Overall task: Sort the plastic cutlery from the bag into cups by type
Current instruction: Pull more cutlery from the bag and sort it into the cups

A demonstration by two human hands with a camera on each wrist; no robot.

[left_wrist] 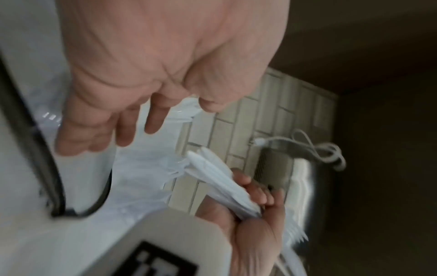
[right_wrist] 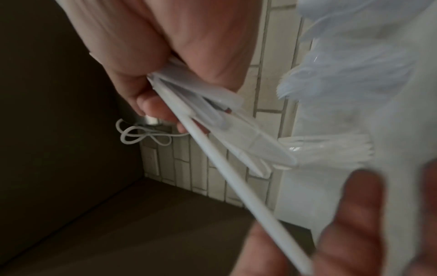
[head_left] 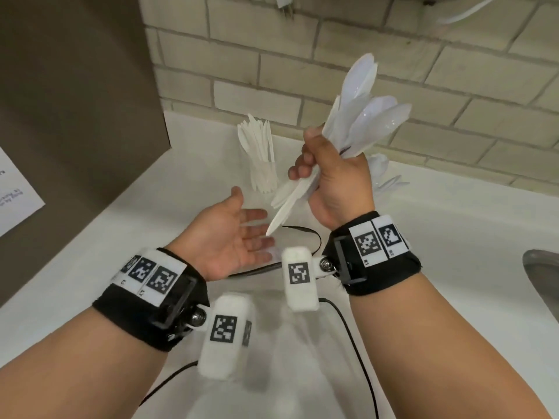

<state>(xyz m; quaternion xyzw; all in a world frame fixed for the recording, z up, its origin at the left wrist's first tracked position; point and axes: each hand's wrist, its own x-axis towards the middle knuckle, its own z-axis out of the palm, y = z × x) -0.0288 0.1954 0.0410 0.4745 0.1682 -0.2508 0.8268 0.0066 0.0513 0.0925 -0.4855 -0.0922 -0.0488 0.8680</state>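
My right hand grips a bundle of white plastic spoons above the counter, bowls fanned upward and handles poking down to the left. My left hand lies open, palm up, just under the handle tips. Behind them a clear cup holds white cutlery upright. A second cup with cutlery is mostly hidden behind my right hand. The left wrist view shows my straight left fingers and my right hand around the bundle. The right wrist view shows my right hand clamping the handles.
A white counter runs to a tiled wall. A brown cabinet side stands at left, a metal sink rim at right. Black cables cross the counter. A clear bag seems to lie flat below my wrists.
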